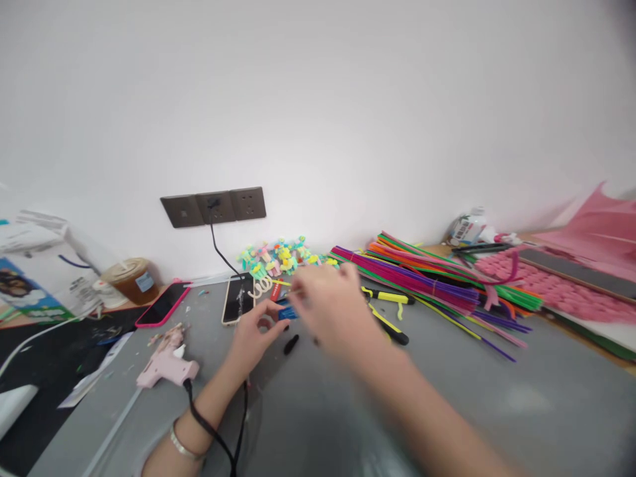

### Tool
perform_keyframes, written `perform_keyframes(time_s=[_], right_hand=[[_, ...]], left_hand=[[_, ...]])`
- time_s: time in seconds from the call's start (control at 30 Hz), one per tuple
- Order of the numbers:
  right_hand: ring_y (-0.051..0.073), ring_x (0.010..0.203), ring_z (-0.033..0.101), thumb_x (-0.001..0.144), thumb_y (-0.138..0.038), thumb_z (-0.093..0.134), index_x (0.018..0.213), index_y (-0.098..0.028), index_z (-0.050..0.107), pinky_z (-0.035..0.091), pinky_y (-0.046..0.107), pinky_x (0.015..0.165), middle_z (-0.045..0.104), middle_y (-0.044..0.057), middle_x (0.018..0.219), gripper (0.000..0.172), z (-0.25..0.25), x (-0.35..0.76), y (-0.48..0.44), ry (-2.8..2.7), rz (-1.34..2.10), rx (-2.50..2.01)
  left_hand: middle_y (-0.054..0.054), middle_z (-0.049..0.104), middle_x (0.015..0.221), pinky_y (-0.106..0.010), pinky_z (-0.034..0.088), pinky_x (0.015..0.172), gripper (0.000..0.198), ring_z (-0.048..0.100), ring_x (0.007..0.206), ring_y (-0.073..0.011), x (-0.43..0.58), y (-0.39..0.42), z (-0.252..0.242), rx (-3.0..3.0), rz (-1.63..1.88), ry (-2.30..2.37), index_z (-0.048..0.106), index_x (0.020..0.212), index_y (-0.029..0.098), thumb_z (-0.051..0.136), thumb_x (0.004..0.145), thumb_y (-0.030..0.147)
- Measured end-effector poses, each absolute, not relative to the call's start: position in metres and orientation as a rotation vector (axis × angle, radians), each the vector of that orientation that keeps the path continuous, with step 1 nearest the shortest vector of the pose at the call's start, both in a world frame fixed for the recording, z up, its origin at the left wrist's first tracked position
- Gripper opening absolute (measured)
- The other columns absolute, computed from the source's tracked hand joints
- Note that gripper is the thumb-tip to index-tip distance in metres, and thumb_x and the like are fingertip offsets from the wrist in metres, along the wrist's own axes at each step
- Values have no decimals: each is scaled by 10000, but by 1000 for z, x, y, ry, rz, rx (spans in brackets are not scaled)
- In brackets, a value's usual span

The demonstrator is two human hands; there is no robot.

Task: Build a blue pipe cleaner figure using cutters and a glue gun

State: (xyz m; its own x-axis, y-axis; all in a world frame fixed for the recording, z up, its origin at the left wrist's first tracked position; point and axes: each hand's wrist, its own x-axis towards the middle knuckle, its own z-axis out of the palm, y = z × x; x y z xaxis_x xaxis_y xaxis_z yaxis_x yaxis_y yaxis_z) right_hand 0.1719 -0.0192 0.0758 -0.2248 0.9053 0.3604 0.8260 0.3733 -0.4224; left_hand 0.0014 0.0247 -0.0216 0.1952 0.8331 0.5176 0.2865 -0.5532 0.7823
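My left hand pinches a small blue fuzzy piece over the grey mat, thumb and fingers closed on it. My right hand is just to its right, smeared by motion, reaching toward the same blue piece; its fingers are too blurred to read. A small black piece lies on the mat below the hands. A bracelet sits on my left wrist.
A pink glue gun with black cord lies at left. Two phones lie near the wall socket. Piled coloured pipe cleaners, yellow-handled pliers, small finished figures, an iced drink cup, pink material.
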Motion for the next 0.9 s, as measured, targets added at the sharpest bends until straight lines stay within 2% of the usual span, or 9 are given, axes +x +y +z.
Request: perform_keyframes(time_s=[0.03,0.1,0.2,0.3,0.4,0.5,0.63,0.8,0.9], right_hand=[[331,960,630,897,-142,503,890,-134,679,255,540,955,716,162,867,176,77,195,-13,-2037,161,-1654],[291,941,662,866,-152,561,845,-160,682,267,465,942,735,128,884,123,72,227,-1,-2098,201,-2146],[295,936,679,799,-133,647,810,-145,688,279,435,917,749,147,896,45,51,244,11,-2118,275,-2297],[304,948,679,782,-83,640,833,-114,700,283,448,922,746,190,924,85,32,245,16,-2096,313,-2281],[267,900,675,797,-93,627,825,-131,716,344,405,876,748,140,897,101,28,254,20,-2081,408,-2190],[177,718,628,852,-285,642,776,-174,719,403,293,697,706,32,755,155,34,269,22,-2071,736,-1858],[103,558,471,825,-491,662,753,-161,710,334,231,535,616,-10,645,341,30,272,23,-1747,1306,-1192],[56,482,340,747,-559,737,801,-141,715,212,213,462,626,-5,644,422,8,254,26,-1438,1393,-1128],[40,443,297,641,-563,816,750,-144,680,178,219,446,561,-37,563,454,2,248,29,-1233,1420,-1127]], left_hand=[[11,664,676,-228,513,521,119,625,593,-150,1,25,-20,1950,1294,1041,706,837,193,749,766,277],[9,660,702,-226,521,555,121,615,620,-141,0,25,-19,1918,1210,1068,692,844,185,720,779,283],[0,658,735,-229,523,567,142,607,642,-141,-1,24,-18,1898,1183,1091,688,849,186,718,773,302],[-7,653,756,-228,524,568,149,610,657,-144,-3,24,-18,1903,1178,1094,691,859,185,723,773,302],[-7,648,752,-226,523,568,145,607,649,-139,-3,23,-17,1906,1170,1107,693,862,183,721,774,294],[-9,653,750,-226,521,565,150,605,638,-136,-2,23,-16,1895,1158,1114,694,862,182,722,775,301],[-18,675,760,-230,524,572,151,628,669,-151,-1,21,-15,1882,1123,1080,706,882,185,729,779,294],[-21,667,760,-241,524,609,178,632,704,-160,-2,18,-13,1820,1124,1056,706,899,177,741,768,293],[-22,655,777,-249,520,643,188,625,732,-162,-2,16,-10,1786,1092,1073,701,914,167,736,770,282]])
